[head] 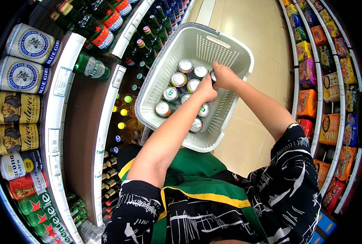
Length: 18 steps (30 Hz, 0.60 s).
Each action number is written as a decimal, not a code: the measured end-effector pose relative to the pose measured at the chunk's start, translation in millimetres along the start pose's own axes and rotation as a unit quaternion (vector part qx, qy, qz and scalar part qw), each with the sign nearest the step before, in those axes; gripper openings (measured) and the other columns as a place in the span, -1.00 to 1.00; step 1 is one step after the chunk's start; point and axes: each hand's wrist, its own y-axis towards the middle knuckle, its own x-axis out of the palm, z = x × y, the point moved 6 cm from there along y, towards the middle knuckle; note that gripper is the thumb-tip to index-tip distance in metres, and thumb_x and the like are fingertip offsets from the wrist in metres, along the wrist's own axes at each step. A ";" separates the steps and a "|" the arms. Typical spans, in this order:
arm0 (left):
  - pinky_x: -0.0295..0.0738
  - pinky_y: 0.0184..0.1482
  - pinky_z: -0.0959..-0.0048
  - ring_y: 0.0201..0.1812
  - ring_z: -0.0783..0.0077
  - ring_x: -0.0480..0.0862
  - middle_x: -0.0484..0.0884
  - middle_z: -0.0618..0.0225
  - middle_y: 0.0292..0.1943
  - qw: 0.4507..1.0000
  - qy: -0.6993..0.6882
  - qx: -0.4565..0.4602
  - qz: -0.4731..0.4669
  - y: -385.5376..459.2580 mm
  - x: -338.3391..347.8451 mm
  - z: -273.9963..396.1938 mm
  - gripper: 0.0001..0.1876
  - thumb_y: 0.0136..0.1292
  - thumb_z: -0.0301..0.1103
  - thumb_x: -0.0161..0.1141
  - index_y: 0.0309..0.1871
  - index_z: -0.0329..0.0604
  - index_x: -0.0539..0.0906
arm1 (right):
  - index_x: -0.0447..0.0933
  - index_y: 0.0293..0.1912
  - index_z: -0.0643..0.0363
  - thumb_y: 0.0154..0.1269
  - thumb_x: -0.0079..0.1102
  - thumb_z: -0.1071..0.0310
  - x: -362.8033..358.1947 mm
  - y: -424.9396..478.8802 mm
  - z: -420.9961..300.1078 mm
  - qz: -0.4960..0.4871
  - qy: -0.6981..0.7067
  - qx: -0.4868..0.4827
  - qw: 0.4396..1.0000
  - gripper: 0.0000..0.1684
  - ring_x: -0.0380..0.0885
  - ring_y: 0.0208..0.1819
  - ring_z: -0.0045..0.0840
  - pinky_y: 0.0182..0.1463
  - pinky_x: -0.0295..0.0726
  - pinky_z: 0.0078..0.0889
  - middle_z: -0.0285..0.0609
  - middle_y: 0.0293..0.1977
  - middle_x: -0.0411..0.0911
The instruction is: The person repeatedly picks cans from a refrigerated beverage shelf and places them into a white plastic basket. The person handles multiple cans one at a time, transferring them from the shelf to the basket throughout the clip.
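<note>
Both hands reach down into a pale grey plastic basket (144,105) with perforated walls. Several drink cans stand upright on its floor, tops up, among them a can (162,108) at the near left corner and a can (185,65) at the far left. My right hand (225,76) grips a can (213,76) by the basket's right wall; only part of its top shows. Close against it, my left hand (206,89) has its fingers curled and its fingertips near that same can. Whether it holds a can is hidden by the hand itself.
On the left, shelves carry beer cans (25,74), green glass bottles (101,33) and a lying green can (91,67). A brown shelf board (80,137) lies below. Packaged noodles (306,103) fill the right shelves. Tiled floor (245,134) runs between them.
</note>
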 end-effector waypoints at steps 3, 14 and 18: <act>0.40 0.23 0.23 0.23 -0.06 0.44 0.43 -0.14 0.19 0.998 0.060 -0.006 0.003 4.2 9.0 -7.3 -0.35 -0.03 -0.48 0.16 0.21 -0.48 0.29 | 0.27 -0.05 0.29 -0.37 0.59 0.38 13.0 8.4 8.0 -0.006 0.005 -0.013 1.000 -0.15 0.54 -0.01 0.01 0.04 0.57 -0.12 0.17 -0.09 0.48; 0.35 0.28 0.23 0.25 -0.03 0.41 0.36 -0.07 0.25 0.997 0.075 -0.010 -0.015 -7.0 11.9 0.8 -0.29 0.09 -0.45 0.13 0.35 -0.42 0.18 | 0.29 0.04 0.17 -0.36 0.51 0.47 45.0 19.4 26.8 -0.028 0.032 -0.061 0.997 -0.14 0.46 0.03 -0.02 0.03 0.51 -0.14 0.10 -0.06 0.43; 0.34 0.29 0.24 0.28 0.00 0.40 0.37 -0.11 0.26 0.997 0.058 0.055 0.018 -41.5 -36.3 22.3 -0.21 0.15 -0.24 0.26 0.38 -0.42 0.17 | 0.29 0.16 0.14 -0.25 0.46 0.42 32.1 4.6 21.5 -0.005 0.034 -0.039 0.999 -0.12 0.50 0.03 0.01 0.08 0.54 -0.14 0.14 -0.02 0.44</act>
